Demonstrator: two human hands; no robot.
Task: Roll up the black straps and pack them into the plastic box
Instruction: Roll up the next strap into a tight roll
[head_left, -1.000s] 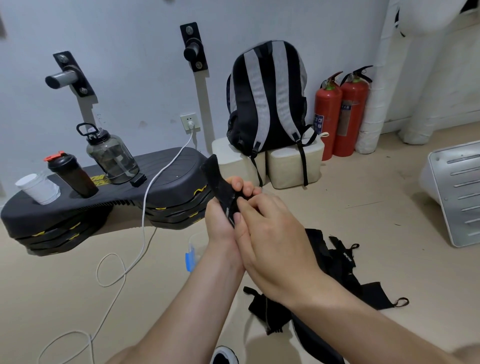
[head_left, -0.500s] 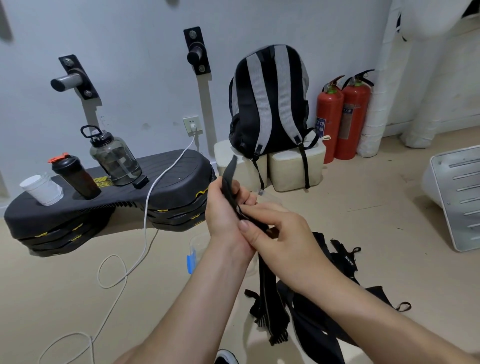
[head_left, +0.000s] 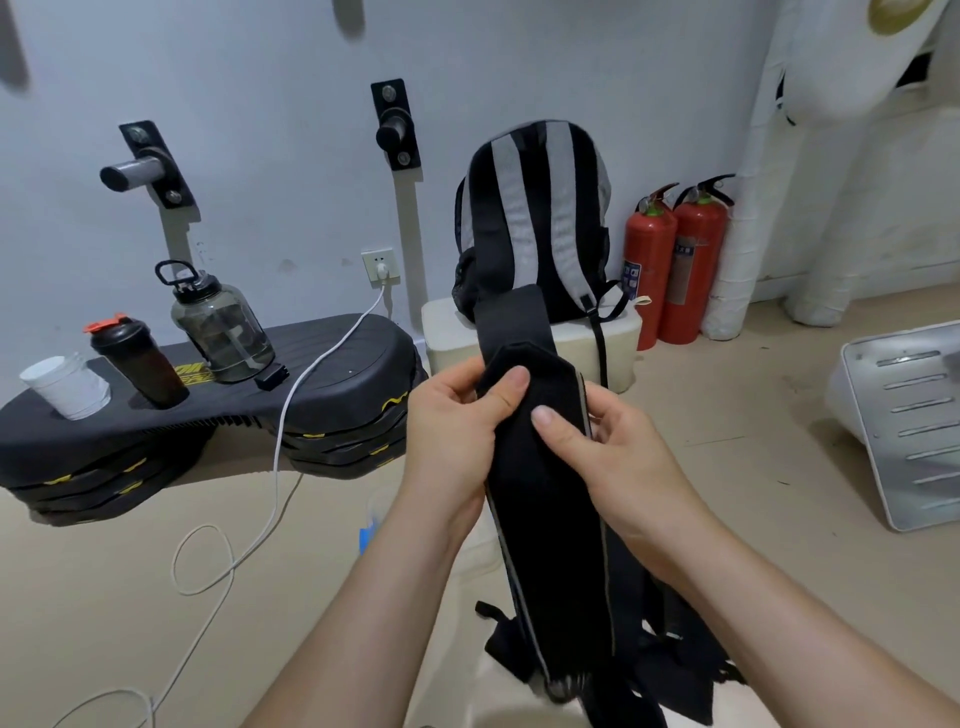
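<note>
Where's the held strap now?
Centre of the head view: the black strap is gripped by the left hand and right hand, in front of the backpack.

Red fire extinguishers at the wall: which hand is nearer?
Right. The right hand pinches the wide black strap on the side facing the red fire extinguishers; the left hand grips its opposite edge, farther left.

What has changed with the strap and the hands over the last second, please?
The black strap, bunched between both hands a second ago, has been drawn out: it now hangs flat and wide, its long end reaching down toward the pile of straps on the floor. The left hand and right hand still hold it near the top, thumbs on its face. The backpack and white cable stayed put.
</note>
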